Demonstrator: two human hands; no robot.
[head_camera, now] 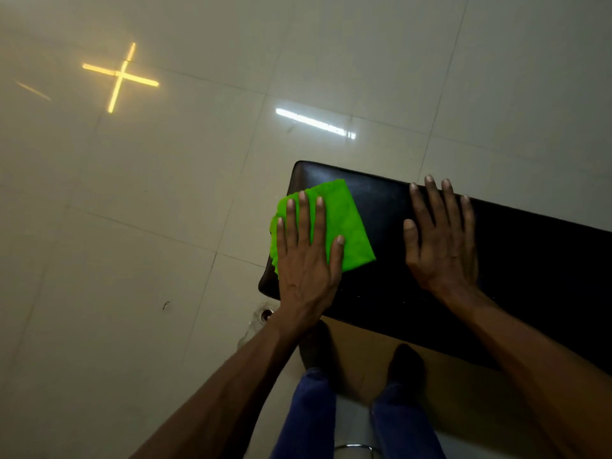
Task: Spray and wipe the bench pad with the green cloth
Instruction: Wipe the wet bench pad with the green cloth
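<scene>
In the head view, the black padded bench pad with its shiny leather-like cover (414, 260) lies across the right half of the picture, above a pale tiled floor (149, 226); the folded bright green cloth (344, 220) lies on the left end of this pad, and its outer edge reaches the pad's end; the left hand (308, 256) rests flat on the cloth with straight, spread fingers, pressing it down and not gripping it, probably so that the whole palm pushes the cloth over the surface; the right hand (443, 240) lies flat and relaxed on the bare pad just beside the cloth, holding nothing, and I judge it is there to steady the bench or to support the body while the other hand wipes; the fingertips of the right hand reach the far edge of the pad

No spray bottle is visible in this view; whether the pad is wet I cannot tell, because the surface is dark; the right end of the pad is cut off by the frame; below it, blue trouser legs (308, 419) and dark feet are dim, and a curved metal piece (352, 447) at the bottom edge is too little shown to name
</scene>
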